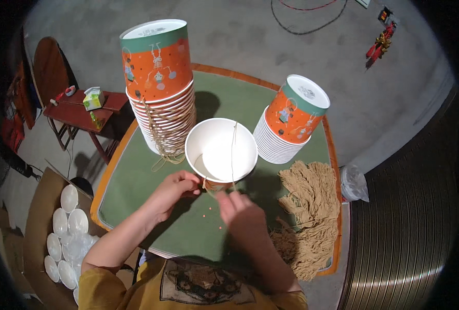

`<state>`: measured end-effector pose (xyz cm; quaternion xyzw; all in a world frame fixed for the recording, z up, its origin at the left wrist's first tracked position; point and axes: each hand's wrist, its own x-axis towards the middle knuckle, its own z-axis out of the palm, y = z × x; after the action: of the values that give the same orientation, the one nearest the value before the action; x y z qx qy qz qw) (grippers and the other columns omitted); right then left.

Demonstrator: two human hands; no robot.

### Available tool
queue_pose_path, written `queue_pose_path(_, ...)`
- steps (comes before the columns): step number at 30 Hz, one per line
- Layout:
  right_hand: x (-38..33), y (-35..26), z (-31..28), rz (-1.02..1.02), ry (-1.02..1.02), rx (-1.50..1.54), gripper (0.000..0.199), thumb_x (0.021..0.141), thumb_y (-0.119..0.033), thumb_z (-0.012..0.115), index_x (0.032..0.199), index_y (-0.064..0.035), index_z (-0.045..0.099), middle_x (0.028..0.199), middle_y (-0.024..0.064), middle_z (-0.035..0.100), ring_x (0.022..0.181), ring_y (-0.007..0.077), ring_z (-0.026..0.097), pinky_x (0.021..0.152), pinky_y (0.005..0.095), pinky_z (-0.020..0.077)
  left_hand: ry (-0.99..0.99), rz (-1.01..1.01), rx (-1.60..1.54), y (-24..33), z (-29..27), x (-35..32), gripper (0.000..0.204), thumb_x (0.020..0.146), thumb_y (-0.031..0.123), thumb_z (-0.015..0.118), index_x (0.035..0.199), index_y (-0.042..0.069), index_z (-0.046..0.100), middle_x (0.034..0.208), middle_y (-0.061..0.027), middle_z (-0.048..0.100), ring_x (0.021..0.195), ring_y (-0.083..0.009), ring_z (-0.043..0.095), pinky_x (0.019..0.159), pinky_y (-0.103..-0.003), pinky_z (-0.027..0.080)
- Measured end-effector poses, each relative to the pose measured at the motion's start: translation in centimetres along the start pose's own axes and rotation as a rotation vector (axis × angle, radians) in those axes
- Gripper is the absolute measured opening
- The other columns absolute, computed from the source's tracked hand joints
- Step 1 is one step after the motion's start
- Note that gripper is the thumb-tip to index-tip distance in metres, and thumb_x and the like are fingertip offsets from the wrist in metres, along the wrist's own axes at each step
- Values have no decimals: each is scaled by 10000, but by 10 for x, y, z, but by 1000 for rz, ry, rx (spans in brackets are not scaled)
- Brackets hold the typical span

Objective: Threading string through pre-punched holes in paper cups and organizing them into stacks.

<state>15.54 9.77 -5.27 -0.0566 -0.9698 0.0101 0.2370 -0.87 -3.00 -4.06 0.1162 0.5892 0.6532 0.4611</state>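
A white-lined paper bucket (220, 147) stands mouth up on the green table, its orange outside showing below the near rim. A thin tan string (233, 150) hangs across its mouth, and a small knot of it sits at the near rim. My left hand (175, 192) is beside the near left rim, fingers curled together; what they pinch is hidden. My right hand (240, 212), slightly blurred, is closed on the string just in front of the bucket. Behind to the left, a tall stack of upside-down buckets (157, 67) has many tan string loops (165, 126) draped down its side.
A shorter upside-down bucket stack (296, 111) stands at the right. A heap of tan string (309, 217) covers the table's right edge. Left of the table are a carton (41, 206) of white round pieces (78, 221) and a red bench (69, 111) with a tissue box (93, 98).
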Motion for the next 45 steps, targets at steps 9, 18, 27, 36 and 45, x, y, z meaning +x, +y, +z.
queue_pose_path(9, 25, 65, -5, 168, 234, 189, 274, 839, -124, 657, 1107, -122, 599, 838, 98, 556, 740, 257, 575, 644, 369, 500, 0, 555, 431, -42, -44, 59, 680, 728, -102, 459, 1372, 100, 381, 1232, -74, 496, 1108, -196, 480, 922, -301, 404)
queue_pose_path(18, 47, 92, -89, 719, 226, 1479, 114, 902, -133, 611, 961, -34, 611, 669, -68, 505, 521, 5, 403, 461, 162, 332, -492, 1214, 769, 41, -30, -17, 979, 736, 356, 803, 1471, 49, 234, 1522, -165, 256, 1410, -335, 251, 1149, -461, 217)
queue_pose_path(27, 123, 64, -115, 630, 71, 2062, 132, 924, -132, 595, 826, -108, 511, 553, -91, 373, 415, -9, 321, 342, 139, 281, -407, 1851, 731, 145, -51, -29, 1372, 501, 431, 912, 1485, 441, -44, 1539, -246, 108, 1397, -418, 237, 1104, -529, 293)
queue_pose_path(36, 200, 39, -135, 549, -7, 2200, 294, 951, -143, 554, 667, -138, 479, 516, -100, 376, 375, -16, 295, 300, 139, 231, -352, 2066, 670, 219, -58, -44, 1522, 428, 709, 803, 1465, 301, -235, 1492, -349, 129, 1384, -445, 236, 1093, -559, 288)
queue_pose_path(45, 287, 32, -122, 480, -189, 2425, 276, 968, -137, 534, 705, -122, 451, 532, -107, 315, 400, -9, 268, 319, 142, 215, -239, 1930, 334, 270, -83, -11, 1539, 371, 689, 817, 1492, 279, -154, 1504, -260, 225, 1365, -378, 323, 1103, -538, 308)
